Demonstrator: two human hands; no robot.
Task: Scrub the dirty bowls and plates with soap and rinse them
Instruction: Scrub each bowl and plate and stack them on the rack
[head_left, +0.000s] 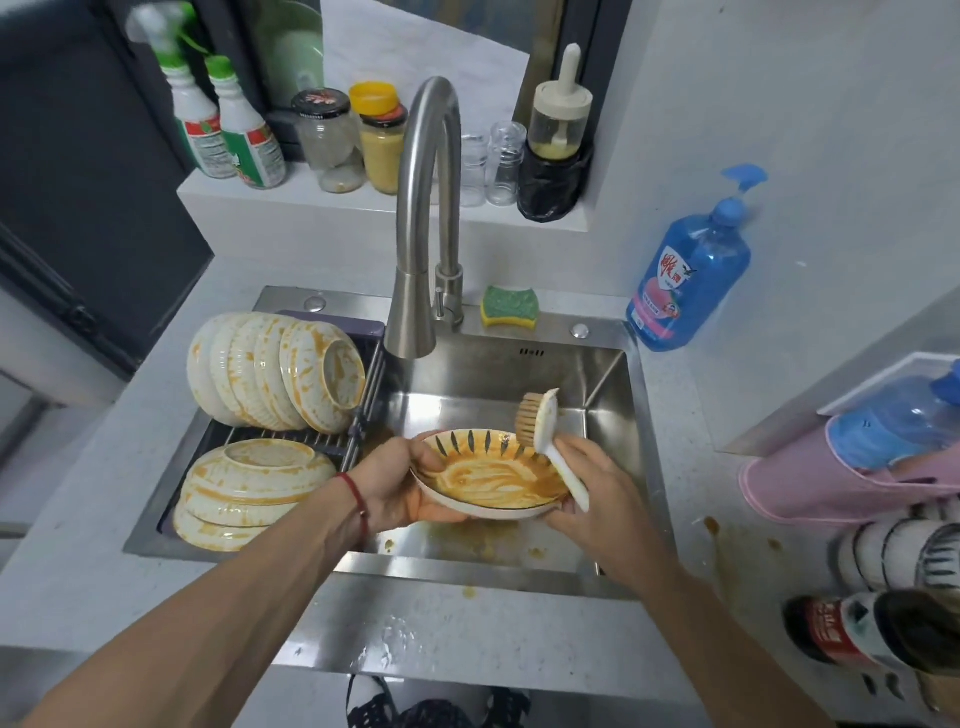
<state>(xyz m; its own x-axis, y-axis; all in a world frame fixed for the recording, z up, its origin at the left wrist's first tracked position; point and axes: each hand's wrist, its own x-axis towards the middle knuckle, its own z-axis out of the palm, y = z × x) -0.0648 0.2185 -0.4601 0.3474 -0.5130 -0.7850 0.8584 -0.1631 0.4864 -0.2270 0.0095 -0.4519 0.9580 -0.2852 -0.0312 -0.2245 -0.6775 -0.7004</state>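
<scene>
Scrubbing stage, one plate (491, 480) in hand above the sink (613, 410). The left hand (400, 483) grips the plate by its near-left rim, thumb over the edge and fingers beneath, and holds it tipped so the soiled face looks up and toward the right. The right hand (592, 483) is wrapped round the white handle of a dish brush (545, 431) (bristle head uppermost, at the plate's far-right rim). The handle runs diagonally, from the hand at lower right up to the head at upper left, so its long axis crosses the plate's right edge. The bristles appear to sit just at or above the rim; whether they touch cannot be told. Orange sauce covers the middle of the plate, which lies down and to the left of the bristles, nearer the brush hand than any other dish. The next stroke would probably sweep leftward and inward across that patch. Stained bowls (275, 369) lean in the rack (363, 410) on the left, well apart from both hands. No water runs from the tap (426, 208). A soap bottle (685, 275) stands on the surface at right.
</scene>
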